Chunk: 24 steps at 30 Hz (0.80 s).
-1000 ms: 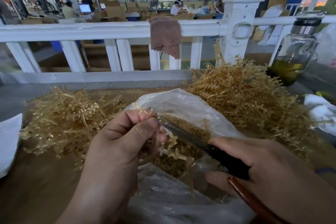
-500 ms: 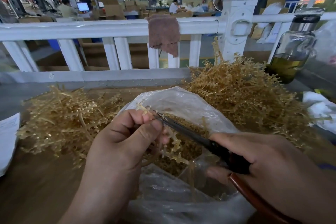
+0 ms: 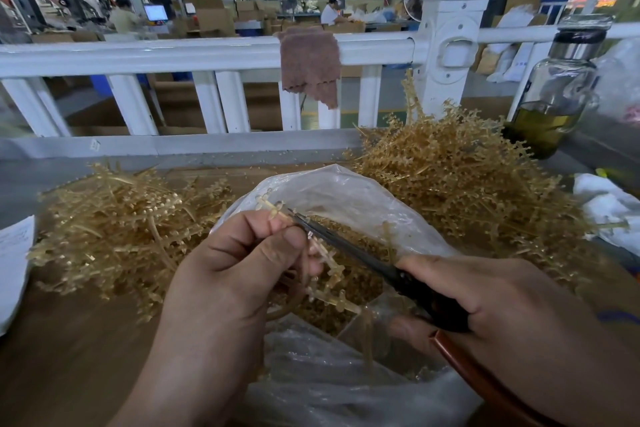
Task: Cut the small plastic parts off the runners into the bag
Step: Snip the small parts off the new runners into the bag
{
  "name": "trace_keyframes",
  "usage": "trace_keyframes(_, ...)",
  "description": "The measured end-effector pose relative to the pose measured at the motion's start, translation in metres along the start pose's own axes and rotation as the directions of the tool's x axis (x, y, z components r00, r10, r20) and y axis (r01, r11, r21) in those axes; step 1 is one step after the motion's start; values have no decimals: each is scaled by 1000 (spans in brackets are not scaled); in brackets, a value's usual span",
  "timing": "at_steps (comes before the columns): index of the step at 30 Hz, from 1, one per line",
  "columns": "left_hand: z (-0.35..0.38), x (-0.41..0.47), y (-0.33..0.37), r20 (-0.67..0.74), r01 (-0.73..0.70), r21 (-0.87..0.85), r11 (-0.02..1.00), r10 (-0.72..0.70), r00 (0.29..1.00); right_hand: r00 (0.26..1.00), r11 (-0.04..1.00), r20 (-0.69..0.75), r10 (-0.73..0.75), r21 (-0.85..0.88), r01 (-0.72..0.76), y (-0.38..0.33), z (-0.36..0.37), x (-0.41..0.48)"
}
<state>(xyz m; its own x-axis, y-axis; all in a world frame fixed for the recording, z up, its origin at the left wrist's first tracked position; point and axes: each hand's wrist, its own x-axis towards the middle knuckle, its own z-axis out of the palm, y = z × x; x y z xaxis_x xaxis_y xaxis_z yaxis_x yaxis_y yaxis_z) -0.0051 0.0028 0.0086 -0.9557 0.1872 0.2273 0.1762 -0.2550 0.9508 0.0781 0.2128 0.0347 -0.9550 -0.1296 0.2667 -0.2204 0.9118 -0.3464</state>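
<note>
Left hand (image 3: 242,263) is pinching the runner (image 3: 330,272) over the bag (image 3: 346,191) at the bench's (image 3: 69,340) near edge; right hand (image 3: 502,308) is gripping the scissors (image 3: 349,244) at the runner; cutting flush is advised

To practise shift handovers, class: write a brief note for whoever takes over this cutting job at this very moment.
Left hand pinches one runner over the open bag.
Right hand grips the scissors, blades at the runner beside the left fingers.
Done: a layer of cut parts lies in the bag; the pile left of it looks mostly stripped.
To do: the parts on the held runner, then the large pile right of the bag.
</note>
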Motion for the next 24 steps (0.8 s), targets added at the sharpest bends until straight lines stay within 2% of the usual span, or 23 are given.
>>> trace_keyframes(6,-1,0,1,-3,-1,1,1000,1,1000,999,999,-35,-23,23,24,0,1,1)
trace_keyframes(13,1,1,0,-40,-1,-5,1000,1,999,1000,999,13,-18,34,17,2,4,3)
trace_keyframes(24,-4,0,-7,7,-35,43,998,35,999,1000,1000,9,-16,17,16,3,3,0)
